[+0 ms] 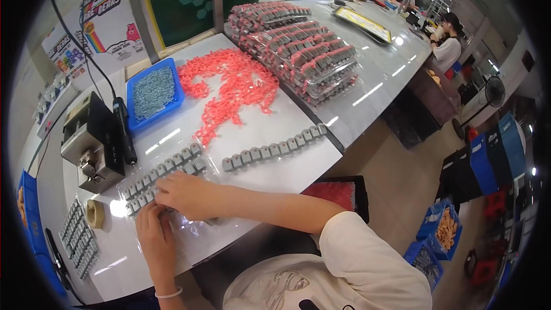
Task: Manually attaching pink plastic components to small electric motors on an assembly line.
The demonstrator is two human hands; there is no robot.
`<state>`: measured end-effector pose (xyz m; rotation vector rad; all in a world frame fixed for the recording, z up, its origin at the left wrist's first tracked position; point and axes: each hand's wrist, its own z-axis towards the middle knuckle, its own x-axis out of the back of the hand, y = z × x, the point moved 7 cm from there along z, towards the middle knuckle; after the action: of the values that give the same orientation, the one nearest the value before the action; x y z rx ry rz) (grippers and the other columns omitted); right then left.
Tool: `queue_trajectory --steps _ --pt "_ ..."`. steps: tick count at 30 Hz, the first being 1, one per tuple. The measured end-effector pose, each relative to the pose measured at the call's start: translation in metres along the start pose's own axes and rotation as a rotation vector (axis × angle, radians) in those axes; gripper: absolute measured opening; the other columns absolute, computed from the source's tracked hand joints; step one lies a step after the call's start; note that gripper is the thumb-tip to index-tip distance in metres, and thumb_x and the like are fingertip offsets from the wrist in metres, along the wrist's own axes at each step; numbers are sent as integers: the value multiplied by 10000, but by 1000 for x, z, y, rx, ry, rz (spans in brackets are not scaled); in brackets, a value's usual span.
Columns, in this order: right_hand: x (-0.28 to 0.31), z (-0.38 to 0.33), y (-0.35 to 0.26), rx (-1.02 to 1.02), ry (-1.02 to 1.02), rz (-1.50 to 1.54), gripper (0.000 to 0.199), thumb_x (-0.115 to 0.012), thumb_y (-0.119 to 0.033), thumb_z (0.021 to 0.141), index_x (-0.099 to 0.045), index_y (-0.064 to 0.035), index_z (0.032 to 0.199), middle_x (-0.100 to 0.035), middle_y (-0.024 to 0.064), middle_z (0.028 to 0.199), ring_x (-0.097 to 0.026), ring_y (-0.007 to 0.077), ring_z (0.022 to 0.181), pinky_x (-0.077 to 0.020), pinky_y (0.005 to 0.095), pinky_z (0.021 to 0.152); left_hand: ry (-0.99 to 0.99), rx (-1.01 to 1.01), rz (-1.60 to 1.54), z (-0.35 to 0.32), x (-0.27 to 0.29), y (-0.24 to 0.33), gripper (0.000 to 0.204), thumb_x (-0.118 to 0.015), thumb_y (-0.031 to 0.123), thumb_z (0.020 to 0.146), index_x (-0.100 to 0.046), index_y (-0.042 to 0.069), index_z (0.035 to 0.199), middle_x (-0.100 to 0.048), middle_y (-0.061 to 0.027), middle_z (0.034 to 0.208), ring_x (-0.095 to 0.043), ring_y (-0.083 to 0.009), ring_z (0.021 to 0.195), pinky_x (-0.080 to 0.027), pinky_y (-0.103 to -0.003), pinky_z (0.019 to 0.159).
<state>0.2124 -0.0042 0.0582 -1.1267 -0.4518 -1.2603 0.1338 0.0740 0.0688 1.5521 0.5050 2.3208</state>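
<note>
A clear plastic tray (185,234) with rows of small grey parts (150,179) lies before me. My right hand (189,196) reaches over it, fingers bent and pressed together on the row; what they pinch is hidden. Close beside it, my left hand (156,238) bends its fingers at the near edge of the grey parts, and anything between them is covered. To the right of the tray runs a slanting row of similar grey parts (274,150) on the white table. Beyond it is a loose heap of coral-pink plastic pieces (232,77).
A blue tray (131,123) of small screws stands behind, next to a black electric screwdriver (123,129) and a metal-fronted machine (92,143). A tape roll (95,213) and another filled tray (79,238) lie left. Stacked filled clear packs (304,51) stand back right. Other people work farther off.
</note>
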Motion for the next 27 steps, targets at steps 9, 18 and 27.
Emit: queue_trajectory --steps 9,18,27 --pt "23 -9 1 64 223 51 114 -608 -32 696 -616 -39 809 -574 125 911 -516 292 932 -429 370 824 50 -75 120 -6 -10 3 301 -525 -11 842 -547 -19 1142 -550 -164 1129 -498 -356 1087 -383 -434 939" --pt "32 -7 10 11 231 292 167 -630 -72 718 -608 -37 880 -556 118 920 -492 302 996 -411 377 897 13 -29 151 -11 -7 -4 317 -522 22 874 -538 2 1191 -531 -170 1179 -490 -353 1112 -377 -414 968" --pt "69 -15 30 -130 283 460 207 -676 -35 717 -643 -39 922 -603 61 873 -587 167 781 -496 283 727 55 -65 112 -2 -12 2 342 -614 59 825 -575 39 1165 -557 -135 1148 -502 -339 1089 -396 -426 946"
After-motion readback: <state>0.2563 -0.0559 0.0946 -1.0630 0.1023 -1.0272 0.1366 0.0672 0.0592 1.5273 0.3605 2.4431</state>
